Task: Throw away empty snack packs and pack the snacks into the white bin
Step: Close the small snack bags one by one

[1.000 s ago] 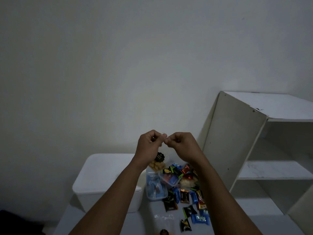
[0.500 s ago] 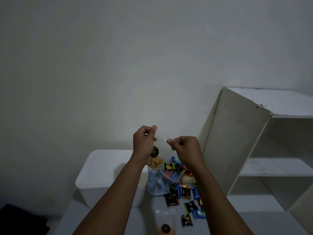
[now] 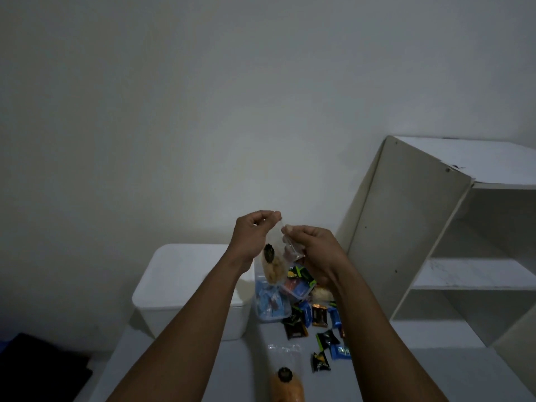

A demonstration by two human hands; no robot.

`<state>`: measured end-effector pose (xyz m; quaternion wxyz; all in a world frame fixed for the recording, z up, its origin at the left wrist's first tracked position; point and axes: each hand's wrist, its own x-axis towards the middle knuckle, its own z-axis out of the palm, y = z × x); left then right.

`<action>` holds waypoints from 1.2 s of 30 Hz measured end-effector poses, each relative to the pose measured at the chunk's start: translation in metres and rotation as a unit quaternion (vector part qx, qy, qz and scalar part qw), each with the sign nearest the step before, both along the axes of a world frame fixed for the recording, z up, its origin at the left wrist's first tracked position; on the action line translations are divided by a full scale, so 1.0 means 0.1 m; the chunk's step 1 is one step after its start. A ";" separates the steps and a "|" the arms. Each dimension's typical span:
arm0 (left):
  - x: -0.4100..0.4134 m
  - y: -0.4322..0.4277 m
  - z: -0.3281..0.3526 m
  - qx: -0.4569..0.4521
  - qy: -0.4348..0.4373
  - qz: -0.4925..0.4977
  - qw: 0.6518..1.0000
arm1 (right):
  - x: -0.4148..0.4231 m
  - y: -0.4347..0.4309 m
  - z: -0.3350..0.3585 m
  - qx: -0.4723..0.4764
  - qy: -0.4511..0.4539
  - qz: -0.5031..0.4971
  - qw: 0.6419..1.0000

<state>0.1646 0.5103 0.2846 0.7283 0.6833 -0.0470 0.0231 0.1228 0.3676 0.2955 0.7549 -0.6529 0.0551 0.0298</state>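
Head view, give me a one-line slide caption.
Both hands hold up a clear snack bag above wrapped snacks, beside the white bin.

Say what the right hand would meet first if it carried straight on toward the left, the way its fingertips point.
Probably the left hand: the right hand already pinches the clear snack bag, which the left also holds. Depth is unclear.
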 end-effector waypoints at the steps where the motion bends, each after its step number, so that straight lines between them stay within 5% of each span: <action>1: -0.02 -0.01 0.01 -0.010 0.016 -0.009 1.000 | 0.00 0.01 0.00 0.009 0.007 0.001 1.000; 9: -0.05 -0.03 0.00 -0.077 0.066 -0.014 0.995 | 0.00 0.05 -0.01 -0.044 -0.021 -0.030 0.998; 22: -0.06 -0.02 -0.11 -0.034 0.034 -0.002 0.999 | 0.11 0.10 -0.05 -0.176 -0.083 -0.097 0.976; 36: -0.07 -0.04 -0.02 0.042 -0.012 -0.010 0.999 | 0.04 0.05 -0.05 -0.143 -0.062 -0.053 0.986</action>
